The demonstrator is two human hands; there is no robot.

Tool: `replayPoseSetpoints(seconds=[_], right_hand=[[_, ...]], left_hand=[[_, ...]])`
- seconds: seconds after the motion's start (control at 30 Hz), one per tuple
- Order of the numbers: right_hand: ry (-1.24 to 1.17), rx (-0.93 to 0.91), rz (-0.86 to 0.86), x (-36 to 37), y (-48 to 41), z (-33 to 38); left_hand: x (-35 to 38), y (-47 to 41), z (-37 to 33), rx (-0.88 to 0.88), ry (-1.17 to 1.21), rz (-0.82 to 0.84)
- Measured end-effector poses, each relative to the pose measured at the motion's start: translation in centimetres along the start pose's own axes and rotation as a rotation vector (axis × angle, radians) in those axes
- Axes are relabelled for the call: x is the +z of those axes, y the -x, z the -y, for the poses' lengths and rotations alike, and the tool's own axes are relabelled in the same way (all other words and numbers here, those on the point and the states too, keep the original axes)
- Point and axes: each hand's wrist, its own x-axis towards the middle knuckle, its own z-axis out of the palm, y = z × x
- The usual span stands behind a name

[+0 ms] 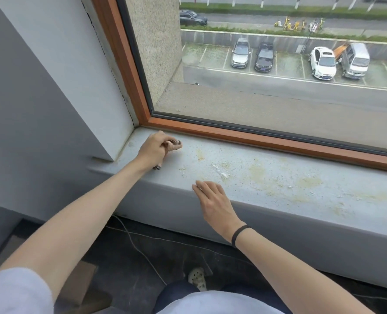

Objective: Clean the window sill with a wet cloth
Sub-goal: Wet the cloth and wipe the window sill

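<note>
Left hand (157, 148) is fisted around a balled-up patterned cloth (176, 141), only bits of it poking out at the fingertips & under the wrist, pressed onto the window sill (301, 191) close to its far-left corner. Just left of that hand the side wall (92, 75) closes the sill off, and right behind the knuckles runs the wooden window frame (256, 138), so there's no room to swing left or back; a hard stroke either way would prob. bang knuckles or smear grime onto wall & frame. With the cloth bunched so small, contact w/ the surface looks narrow, so streaks or missed strips seem likely unless it's spread out. Between the hands lie white crumbs (222, 172); a fast wipe toward the person could push them over the front edge onto the floor, where a cable (140, 248) runs below. Right hand (215, 202) rests flat on the sill near its front edge, fingers loose & straight, holding nothing; it sits in the path of a rightward pass and would need to lift. Right of that hand the sill runs long & open, covered in yellowish stains (258, 171) not yet wiped; that's the free direction. Dried stains may need several passes; can't tell how wet the cloth is.
</note>
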Motion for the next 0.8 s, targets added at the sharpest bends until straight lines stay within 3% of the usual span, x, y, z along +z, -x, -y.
replayPoseSetpoints(seconds=[0.13, 0.23, 0.33, 0.4, 0.5, 0.63, 0.7, 0.77, 0.8], right_hand=[[-0.033, 0.007, 0.03, -1.0, 0.8, -0.8], [-0.048, -0.011, 0.073, -1.7, 1.4, -1.3], [-0.057, -0.005, 0.099, -2.0, 1.3, -1.1], [-0.08, 0.016, 0.118, -2.1, 0.9, -0.7], [-0.101, 0.014, 0.157, -2.6, 0.5, -1.2], [-0.121, 0.008, 0.171, -2.5, 0.1, -1.4], [-0.129, 0.006, 0.152, -2.4, 0.1, -1.4], [-0.128, -0.011, 0.132, -2.7, 0.2, -1.5], [-0.108, -0.035, 0.12, -2.9, 0.4, -1.6]], left_hand=[[2.6, 2.2, -1.6, -0.002, -0.272, 0.164], [2.6, 5.4, -2.8, 0.141, -0.194, 0.336], [0.7, 5.7, -1.9, -0.003, -0.036, 0.088], [-0.3, 4.7, 0.0, -0.114, -0.13, -0.085], [0.5, 5.5, 0.6, -0.193, -0.288, -0.044], [2.3, 8.9, -2.6, -0.006, -0.173, 0.22], [1.6, 8.6, -2.7, -0.037, -0.115, 0.09], [0.3, 7.9, -1.8, -0.188, -0.046, -0.117], [0.2, 8.0, -1.6, -0.242, -0.036, -0.145]])
